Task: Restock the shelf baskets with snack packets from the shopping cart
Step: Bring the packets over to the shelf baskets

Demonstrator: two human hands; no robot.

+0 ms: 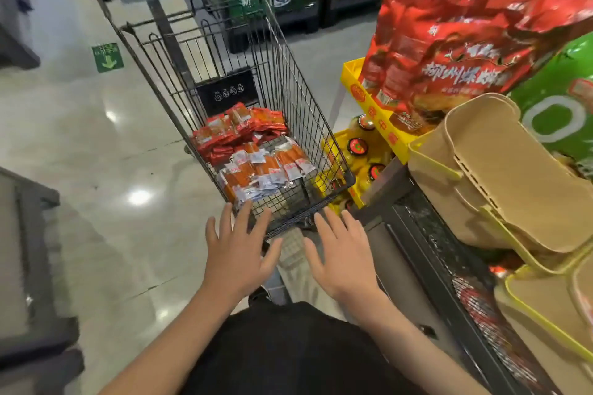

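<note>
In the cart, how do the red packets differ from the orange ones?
The red packets lie at the cart's far end, by the black panel; the orange packets lie nearer the hands. The red packets are opaque red all over; the orange packets carry white labels. The red ones are heaped up; the orange ones lie flatter. Both piles sit on the floor of the shopping cart, untouched by either hand.

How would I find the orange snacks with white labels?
Look into the wire cart. Two snack piles lie on its floor. The orange packets with white labels are the pile nearer the hands, in front of the all-red packets.
</note>
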